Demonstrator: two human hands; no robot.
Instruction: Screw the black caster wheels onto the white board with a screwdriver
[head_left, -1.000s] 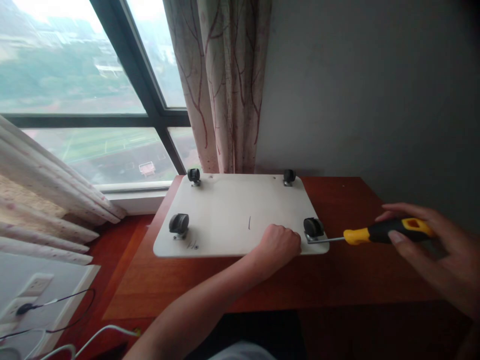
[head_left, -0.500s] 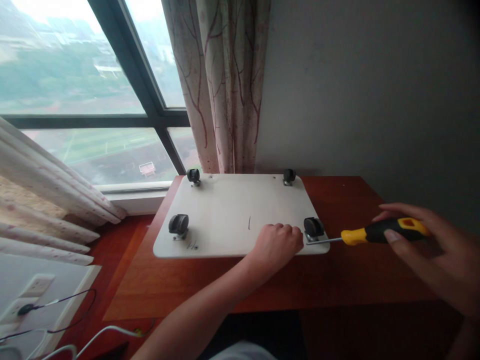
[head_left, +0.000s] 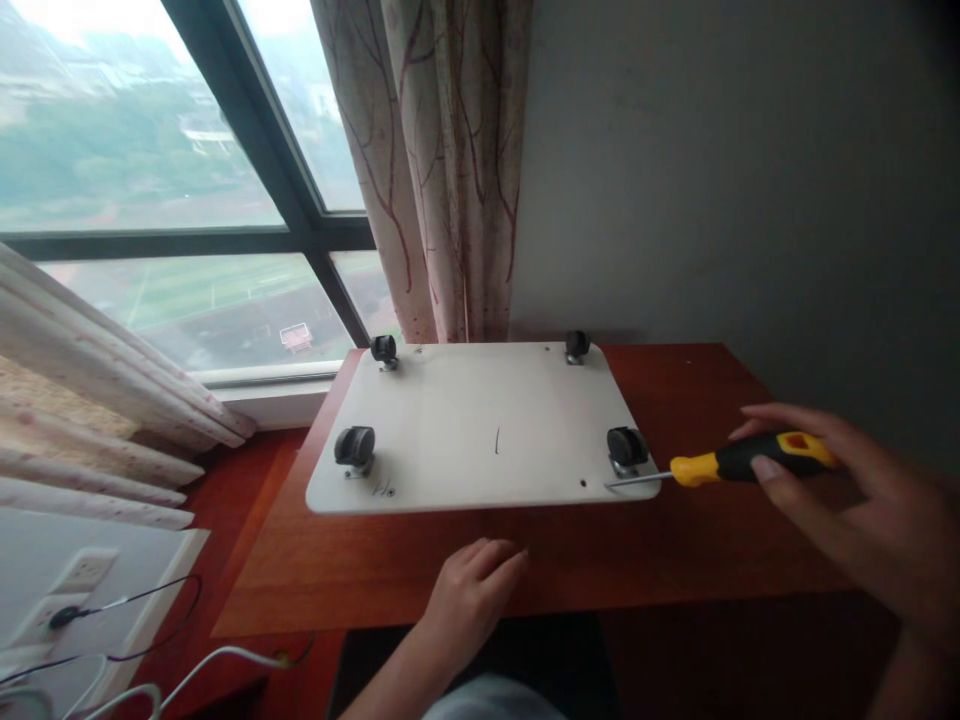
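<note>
A white board (head_left: 480,425) lies flat on a red-brown wooden table (head_left: 675,540) with a black caster wheel at each corner. My right hand (head_left: 847,500) grips a yellow and black screwdriver (head_left: 739,462); its metal tip rests at the base of the near-right caster (head_left: 627,449). My left hand (head_left: 472,590) rests near the table's front edge, below the board, fingers loosely curled and holding nothing. The other casters sit at near left (head_left: 354,447), far left (head_left: 384,349) and far right (head_left: 576,344).
A grey wall and patterned curtain (head_left: 442,170) stand right behind the table. A large window (head_left: 150,190) fills the left. A wall socket (head_left: 71,580) with plugged cables (head_left: 187,670) sits at lower left.
My left hand has come off the board beside the near-right caster and drawn back to the table's front edge. The screwdriver has stayed at that caster, shifting slightly left.
</note>
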